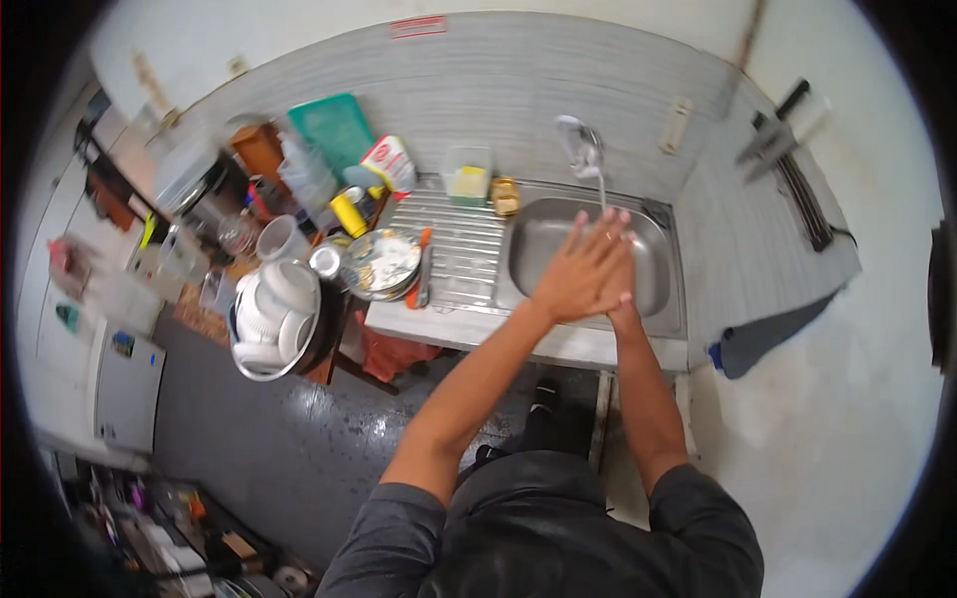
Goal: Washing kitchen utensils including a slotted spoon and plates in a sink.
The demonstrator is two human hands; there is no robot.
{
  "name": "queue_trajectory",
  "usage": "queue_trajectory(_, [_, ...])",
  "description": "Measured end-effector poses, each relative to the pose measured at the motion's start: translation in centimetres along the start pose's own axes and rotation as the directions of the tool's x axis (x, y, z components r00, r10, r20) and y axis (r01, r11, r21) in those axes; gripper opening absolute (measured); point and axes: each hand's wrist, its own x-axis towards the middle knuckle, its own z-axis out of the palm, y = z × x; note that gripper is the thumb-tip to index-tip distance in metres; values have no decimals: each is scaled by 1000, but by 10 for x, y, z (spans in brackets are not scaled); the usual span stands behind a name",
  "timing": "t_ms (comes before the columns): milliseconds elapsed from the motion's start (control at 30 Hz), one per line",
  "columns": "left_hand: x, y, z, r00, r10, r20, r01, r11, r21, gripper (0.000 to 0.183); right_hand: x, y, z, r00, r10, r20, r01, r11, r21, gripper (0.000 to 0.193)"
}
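Over the steel sink basin [522, 261], my two hands are pressed against each other. My left hand [580, 274] lies on top with its fingers stretched out toward the tap. Beneath it, my right hand [621, 281] is mostly covered; its thumb and some fingertips show, and the fingers look stretched out too. I see no object between the palms, though the space there is hidden. Just beyond the fingertips stands a silvery tap [581, 146], with a thin line running down from it that is either spout or water.
Left of the basin, the ribbed drainboard [464, 249] bears a clear tub with a sponge [467, 181], a yellow jar [505, 196] and a knife [425, 274]. Stacked plates [381, 261] and a pot of white bowls [277, 317] stand further left. Knives [781, 135] hang on the right wall.
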Motion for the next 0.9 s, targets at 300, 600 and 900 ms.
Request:
queue_trajectory(300, [-5, -5, -5, 996, -90, 29, 92, 991, -92, 80, 35, -65, -26, 1000, -22, -21, 23, 997, 68, 53])
queue_trajectory(600, [-144, -3, 24, 718, -376, 586, 426, 903, 58, 82, -52, -135, -7, 680, -9, 733, -461, 772, 438, 35])
queue_trajectory(900, [-374, 23, -129, 469, -878, -92, 883, 465, 67, 88, 23, -343, -91, 772, -111, 626, -463, 577, 673, 42])
